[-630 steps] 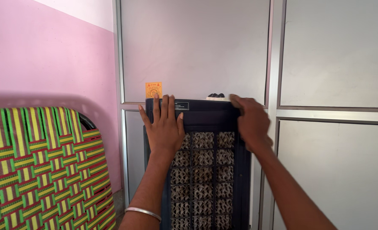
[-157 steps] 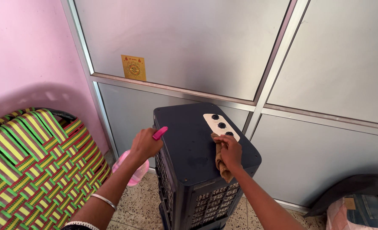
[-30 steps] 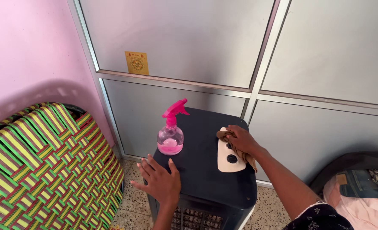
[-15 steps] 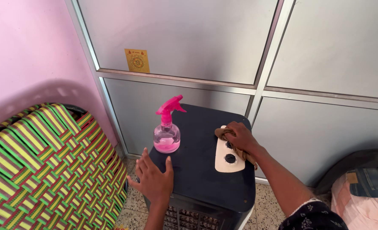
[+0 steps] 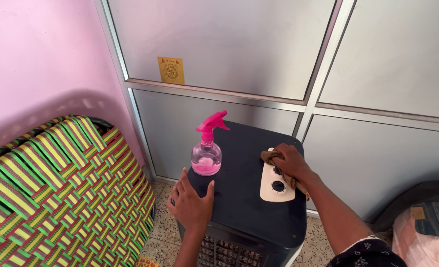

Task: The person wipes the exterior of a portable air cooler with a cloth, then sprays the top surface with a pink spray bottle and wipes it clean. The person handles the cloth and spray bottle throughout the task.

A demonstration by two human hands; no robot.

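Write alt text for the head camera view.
A person's right hand presses a brown cloth onto the white control panel atop a dark air cooler, while the left hand rests flat on its near left corner. A pink spray bottle stands on top, beside a woven green-and-yellow cot.

Pink spray bottle (image 5: 207, 148) now out of the hands, upright on the dark cooler's top (image 5: 239, 198).

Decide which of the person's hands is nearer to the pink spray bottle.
Left. The left hand rests on the cooler's top just in front of the spray bottle; the right hand presses a cloth on the knob panel, farther away.
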